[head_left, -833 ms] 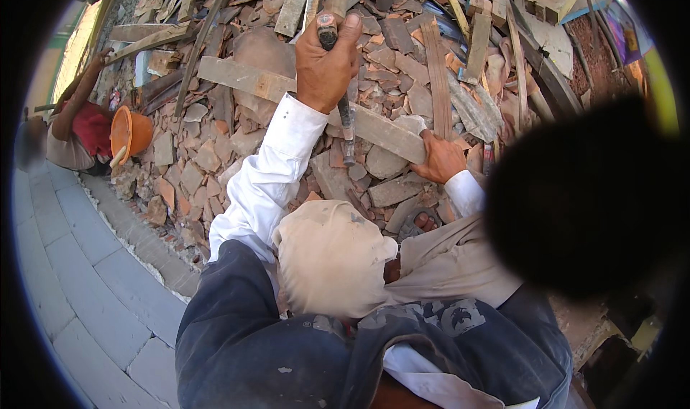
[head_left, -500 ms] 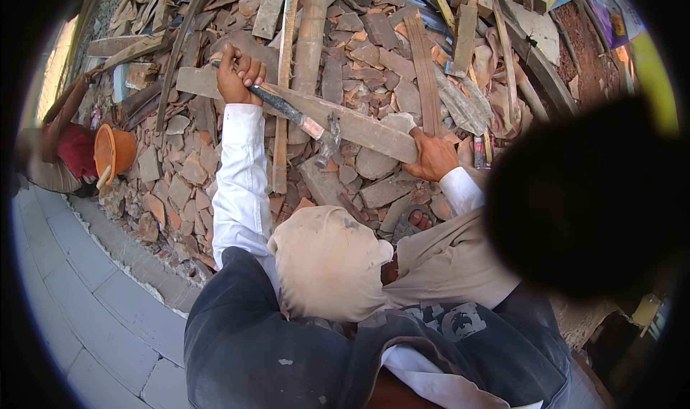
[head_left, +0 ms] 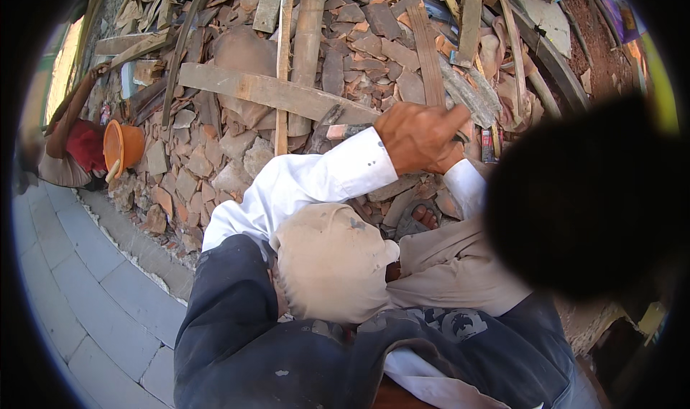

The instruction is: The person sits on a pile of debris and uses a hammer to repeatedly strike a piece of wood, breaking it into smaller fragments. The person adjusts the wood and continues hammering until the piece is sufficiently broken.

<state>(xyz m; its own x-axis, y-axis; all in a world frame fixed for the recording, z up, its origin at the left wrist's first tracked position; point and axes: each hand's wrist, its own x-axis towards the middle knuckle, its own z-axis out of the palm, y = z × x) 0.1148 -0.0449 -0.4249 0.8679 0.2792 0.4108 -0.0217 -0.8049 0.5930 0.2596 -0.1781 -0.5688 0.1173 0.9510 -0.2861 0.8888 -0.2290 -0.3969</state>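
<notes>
My left hand [head_left: 418, 137] reaches across to the right and is closed around a claw hammer [head_left: 345, 131]. The hammer's dark head and pink-banded handle stick out to the left of my wrist, the rest hidden behind my hand. Under it is my right hand [head_left: 451, 157], mostly covered, at the right end of a grey wooden plank [head_left: 273, 93]. It looks closed on that end, though the contact is hidden. The plank slants over a thin upright batten [head_left: 282, 64] and a thicker beam [head_left: 309, 49].
Broken roof tiles [head_left: 230, 146] cover the ground, with loose timber [head_left: 471, 21] among them. On the left a person in red [head_left: 85, 146] is beside an orange bucket [head_left: 123, 146]. Grey paving [head_left: 86, 265] runs along the lower left. A dark blurred shape [head_left: 575, 200] blocks the right side.
My left hand has swung from the plank's left part across to my right hand, bringing the hammer along. The hammer head now points left. The plank and right hand stay about where they were.
</notes>
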